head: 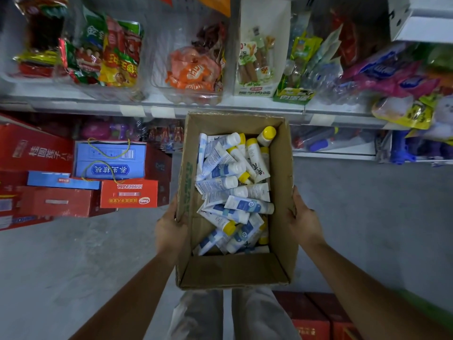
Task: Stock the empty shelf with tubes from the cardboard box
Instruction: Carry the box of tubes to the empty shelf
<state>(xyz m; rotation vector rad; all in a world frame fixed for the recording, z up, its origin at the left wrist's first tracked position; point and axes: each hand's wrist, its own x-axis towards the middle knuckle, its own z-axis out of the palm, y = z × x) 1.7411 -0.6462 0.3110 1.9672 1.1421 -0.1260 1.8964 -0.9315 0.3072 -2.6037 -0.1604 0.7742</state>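
An open cardboard box (235, 271) hangs in the air in front of me, above the grey floor. Inside lie several white and blue tubes (228, 185) with white or yellow caps, piled loosely. My left hand (170, 229) grips the box's left wall, fingers hidden behind the cardboard. My right hand (304, 220) grips the right wall the same way. The far end of the box reaches the edge of a shelf (98, 105) full of snack bags. No empty shelf shows in view.
Red and blue gift cartons (110, 165) are stacked on the floor at the left. Red cartons (311, 315) stand by my feet at the lower right. A lower shelf (343, 150) at the right holds toys. Grey floor (73, 253) spreads between them.
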